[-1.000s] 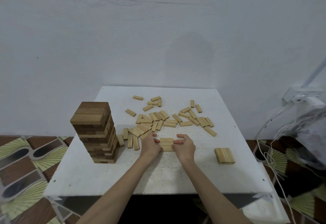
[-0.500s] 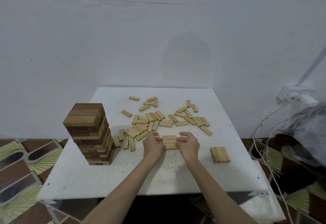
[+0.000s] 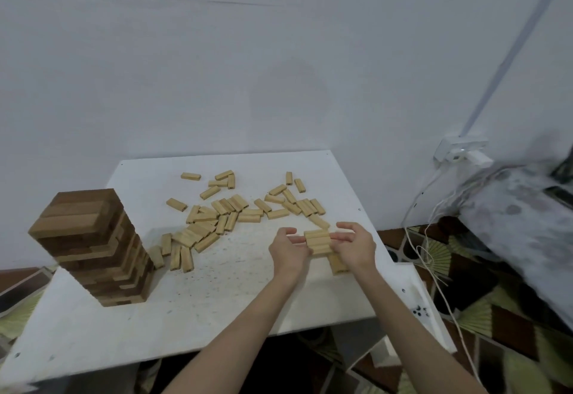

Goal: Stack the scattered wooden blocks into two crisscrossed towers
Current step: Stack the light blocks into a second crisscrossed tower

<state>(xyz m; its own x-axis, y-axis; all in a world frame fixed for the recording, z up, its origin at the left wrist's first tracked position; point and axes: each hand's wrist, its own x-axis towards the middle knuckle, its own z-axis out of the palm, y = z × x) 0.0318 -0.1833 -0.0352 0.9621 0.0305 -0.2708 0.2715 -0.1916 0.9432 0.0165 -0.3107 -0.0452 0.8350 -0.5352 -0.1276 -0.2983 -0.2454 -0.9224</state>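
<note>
Left hand (image 3: 288,251) and right hand (image 3: 355,246) squeeze a row of three blocks (image 3: 317,242) between them, fingers pinching its ends, long axes running left to right. The base layer (image 3: 338,265) lies directly beneath and just nearer the right hand, its blocks seemingly pointing away from the person, so the row looks set to cross it. Loose blocks (image 3: 235,210) lie beyond; the dark tower (image 3: 93,245) stands well apart on the left of the table (image 3: 217,300).
</note>
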